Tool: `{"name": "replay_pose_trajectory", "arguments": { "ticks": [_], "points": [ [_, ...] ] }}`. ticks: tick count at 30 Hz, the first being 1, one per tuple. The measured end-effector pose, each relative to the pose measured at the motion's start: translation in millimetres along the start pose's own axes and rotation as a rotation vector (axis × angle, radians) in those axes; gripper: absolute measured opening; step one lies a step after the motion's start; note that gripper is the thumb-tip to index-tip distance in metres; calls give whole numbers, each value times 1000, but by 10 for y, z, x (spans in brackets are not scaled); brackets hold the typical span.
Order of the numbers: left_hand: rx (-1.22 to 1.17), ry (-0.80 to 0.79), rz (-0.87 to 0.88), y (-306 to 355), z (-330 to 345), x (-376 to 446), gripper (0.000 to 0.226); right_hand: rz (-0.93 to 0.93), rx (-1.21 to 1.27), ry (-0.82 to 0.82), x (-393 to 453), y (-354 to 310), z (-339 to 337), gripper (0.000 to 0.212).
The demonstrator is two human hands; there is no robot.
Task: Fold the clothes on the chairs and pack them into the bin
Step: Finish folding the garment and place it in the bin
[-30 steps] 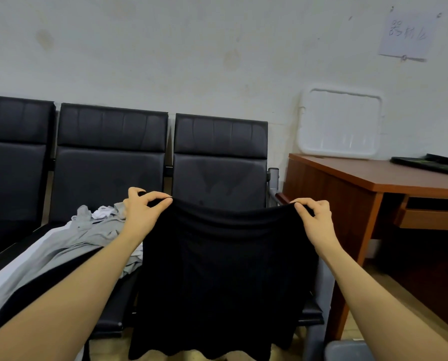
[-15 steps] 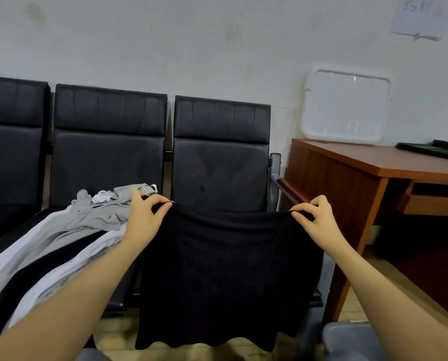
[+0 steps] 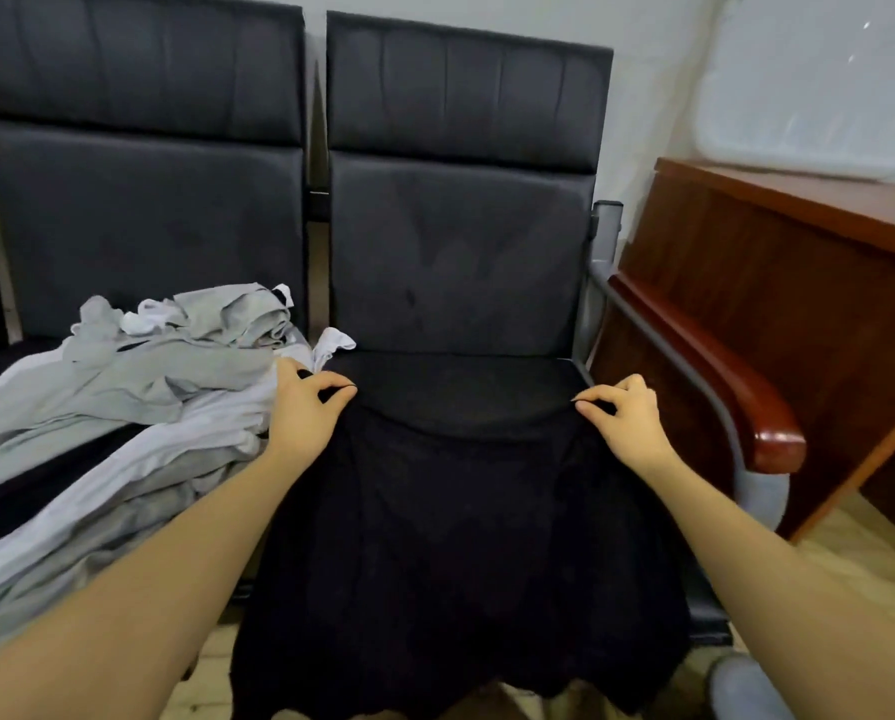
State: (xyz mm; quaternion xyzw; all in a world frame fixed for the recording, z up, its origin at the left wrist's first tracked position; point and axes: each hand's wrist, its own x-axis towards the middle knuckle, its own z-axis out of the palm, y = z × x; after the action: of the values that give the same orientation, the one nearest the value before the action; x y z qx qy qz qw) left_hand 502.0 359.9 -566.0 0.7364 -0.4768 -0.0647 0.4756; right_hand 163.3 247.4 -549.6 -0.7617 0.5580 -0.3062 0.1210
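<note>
Both arms outstretched — left hand [image 3: 307,407] and right hand [image 3: 624,415] each pinch the black garment's [image 3: 455,537] top edge over the chair seat [image 3: 466,374]; hem cut off below.

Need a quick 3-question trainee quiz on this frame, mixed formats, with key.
1. True or false: the black garment is already folded in the bin.
2. Which hand is nearer the pile of grey and white clothes? A) left hand B) right hand
3. Fill in: both hands pinch the garment's top ____ over the chair seat.

Key: 1 false, it hangs spread over the seat front. 2 A. 3 edge.
</note>
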Motion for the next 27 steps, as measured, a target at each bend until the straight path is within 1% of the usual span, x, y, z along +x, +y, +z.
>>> {"name": "replay_pose_trajectory", "arguments": {
  "ticks": [4, 7, 11, 16, 20, 22, 27],
  "points": [
    [48, 10, 7, -141, 328, 357, 14, 17, -12, -26, 371, 90, 249, 15],
    [59, 46, 5, -165, 498, 621, 15, 18, -7, -16, 630, 113, 342, 15],
    [72, 110, 21, -54, 613, 935, 14, 17, 9, 34, 962, 43, 328, 15],
    [44, 127, -39, 131, 593, 1217, 16, 10, 24, 126, 1208, -87, 218, 14],
    [-29, 144, -63, 198, 484, 1221, 15, -18, 58, 159, 1183, -114, 169, 14],
    [-81, 127, -90, 194, 419, 1127, 12, -22, 113, 161, 1077, -101, 162, 14],
    [-155, 111, -83, 152, 233, 764, 4, 9, 274, 168, 663, -95, 106, 12]
  ]
}}
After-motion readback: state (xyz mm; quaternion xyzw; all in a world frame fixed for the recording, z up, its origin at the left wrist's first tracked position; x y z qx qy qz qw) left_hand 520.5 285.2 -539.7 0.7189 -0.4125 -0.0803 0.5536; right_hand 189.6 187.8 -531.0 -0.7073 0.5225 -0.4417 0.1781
